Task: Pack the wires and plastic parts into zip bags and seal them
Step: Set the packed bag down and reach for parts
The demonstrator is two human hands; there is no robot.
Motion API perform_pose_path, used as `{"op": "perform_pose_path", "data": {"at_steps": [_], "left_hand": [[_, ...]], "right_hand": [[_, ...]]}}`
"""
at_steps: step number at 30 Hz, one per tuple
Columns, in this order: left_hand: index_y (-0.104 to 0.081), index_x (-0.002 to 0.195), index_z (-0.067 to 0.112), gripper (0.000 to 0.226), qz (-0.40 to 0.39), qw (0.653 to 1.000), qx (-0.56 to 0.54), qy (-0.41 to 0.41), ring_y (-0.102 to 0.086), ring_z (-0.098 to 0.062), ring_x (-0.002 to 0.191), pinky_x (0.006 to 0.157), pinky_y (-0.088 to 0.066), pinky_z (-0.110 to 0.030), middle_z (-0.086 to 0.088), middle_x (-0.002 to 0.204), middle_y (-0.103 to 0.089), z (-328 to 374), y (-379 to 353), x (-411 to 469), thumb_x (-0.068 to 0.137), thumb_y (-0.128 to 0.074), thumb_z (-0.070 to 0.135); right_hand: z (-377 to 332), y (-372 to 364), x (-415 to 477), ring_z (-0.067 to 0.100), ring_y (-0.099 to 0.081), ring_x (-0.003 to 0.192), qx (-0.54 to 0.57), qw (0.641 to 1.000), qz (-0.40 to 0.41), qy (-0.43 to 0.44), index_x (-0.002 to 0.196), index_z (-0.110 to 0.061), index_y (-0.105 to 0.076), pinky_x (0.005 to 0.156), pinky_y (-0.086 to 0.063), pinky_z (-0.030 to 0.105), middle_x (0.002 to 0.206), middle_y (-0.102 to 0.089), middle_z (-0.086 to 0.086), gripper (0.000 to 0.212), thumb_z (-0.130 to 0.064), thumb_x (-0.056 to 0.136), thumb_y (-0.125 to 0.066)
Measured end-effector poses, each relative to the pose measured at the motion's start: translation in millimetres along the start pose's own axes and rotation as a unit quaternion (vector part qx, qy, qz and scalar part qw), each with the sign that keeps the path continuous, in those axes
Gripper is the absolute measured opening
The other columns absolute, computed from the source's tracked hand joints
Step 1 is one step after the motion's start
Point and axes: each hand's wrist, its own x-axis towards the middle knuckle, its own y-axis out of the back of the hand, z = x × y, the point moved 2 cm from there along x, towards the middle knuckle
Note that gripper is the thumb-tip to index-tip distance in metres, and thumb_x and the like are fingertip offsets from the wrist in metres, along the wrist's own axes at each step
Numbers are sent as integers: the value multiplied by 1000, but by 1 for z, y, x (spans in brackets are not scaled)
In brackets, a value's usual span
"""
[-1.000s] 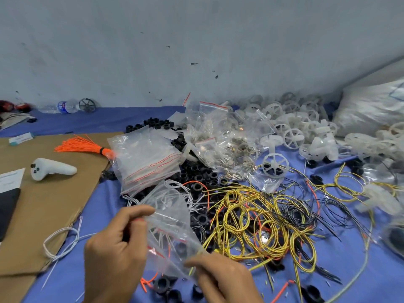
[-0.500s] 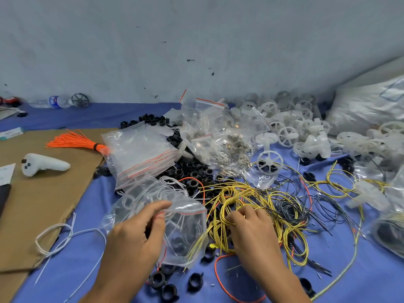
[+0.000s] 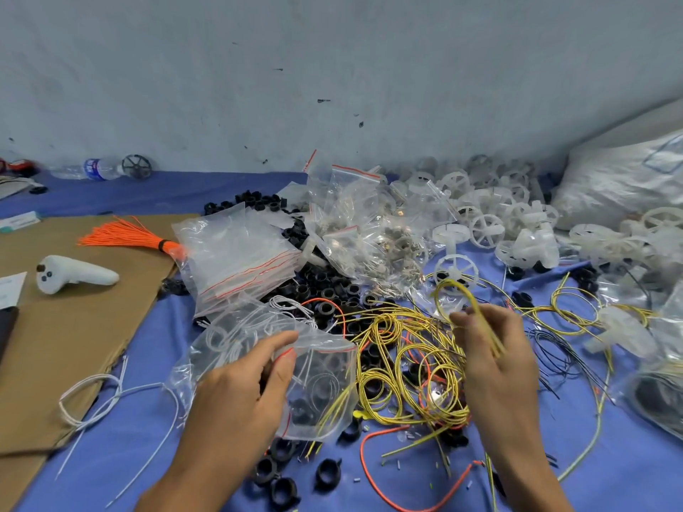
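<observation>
Head view, and the left hand (image 3: 255, 378) has a clear zip bag (image 3: 325, 378) by its mouth, thumb and fingers pinched on the red-striped rim. The bag lies low over the blue surface (image 3: 628, 473), white wire coils inside and yellow strands showing through its lower corner. The right hand (image 3: 491, 349) is up above the tangle, fingers clamped on a yellow wire loop (image 3: 449, 286) that arcs up past the knuckles, its tail blurred. Between the two hands sits the big yellow wire pile (image 3: 403, 360), touching the bag's right edge. Just beyond the bag, black rings (image 3: 325, 286) crowd against a stack of empty bags (image 3: 236, 260); more rings lie scattered at the near edge by the left wrist. Left of the bag, the cardboard sheet (image 3: 66, 334) runs its ragged edge diagonally, loose white wires (image 3: 90, 378) draped across it. Bare blue shows at lower right past the right forearm, and in a narrow strip between cardboard and left arm. White plastic wheels (image 3: 484, 227) heap against the wall, far right.
</observation>
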Motion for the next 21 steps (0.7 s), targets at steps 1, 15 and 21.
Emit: {"op": "perform_pose_path", "data": {"at_steps": [1,15,21], "left_hand": [[-65,119,46,40,-1,1000,1,4,-45,-9,49,49,-34,-19,11,49,-45,0,0,1,90,-41,58],[-72,120,32,31,-15,990,109,-89,-69,-17,77,60,-50,-29,5,87,-77,26,-17,-6,103,-48,41],[-77,110,27,39,-104,969,161,-159,-71,-13,63,39,-48,-23,13,84,-76,38,-25,-24,90,-45,36]], "right_hand": [[-4,3,0,8,-69,87,53,998,10,-11,98,-28,-59,70,-53,17,95,-72,-9,10,-22,102,-52],[-18,-39,-77,18,-52,41,145,917,-318,-189,89,-9,-73,41,-43,23,60,-64,11,21,0,96,-55],[-5,-94,-103,21,-59,64,280,847,-295,-341,90,-1,-65,50,-48,22,67,-65,10,33,13,95,-35]]}}
